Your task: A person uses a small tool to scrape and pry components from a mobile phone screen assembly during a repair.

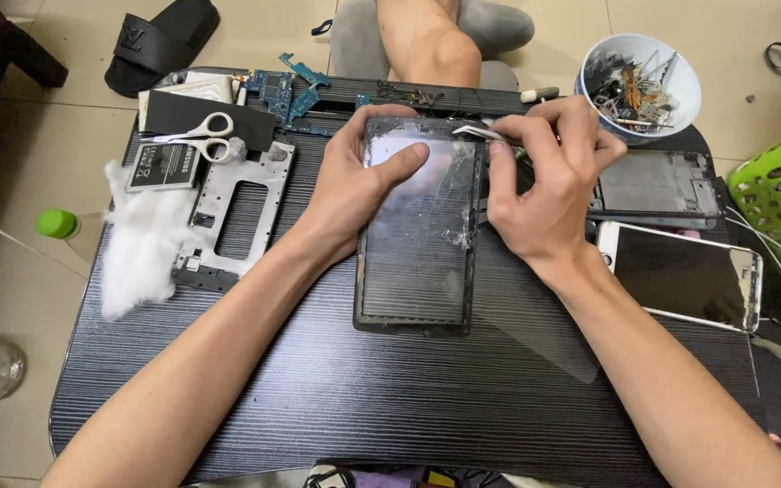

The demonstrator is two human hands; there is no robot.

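Dark wood-grain low table (336, 398) on a tiled floor serves as the bench.

Right hand (549, 181): fingers pinched around metal tweezers (479, 133), tips set at the far right corner of a cracked phone display panel (418, 226). Left hand (354, 176): fingers wrapped over the panel's far left edge, thumb pressed flat on the glass, steadying it. The panel lies at mid-table, long axis running near to far.

Progress, judged from the layout: the glass is badly shattered near the right edge, with a loose film or shard lifting there; most of the sheet looks seated in its frame, so separation appears only begun at the far corner.

Outward: a stripped grey midframe (232, 212) and a battery (160, 165) lie left, with scissors (210, 136), cotton wadding (142, 244) and blue circuit boards (286, 90) at the far left. Right of the hands sit another opened phone body (657, 185) and a white-framed phone (680, 276), screen up. A white cup of small metal parts (639, 86) stands far right.
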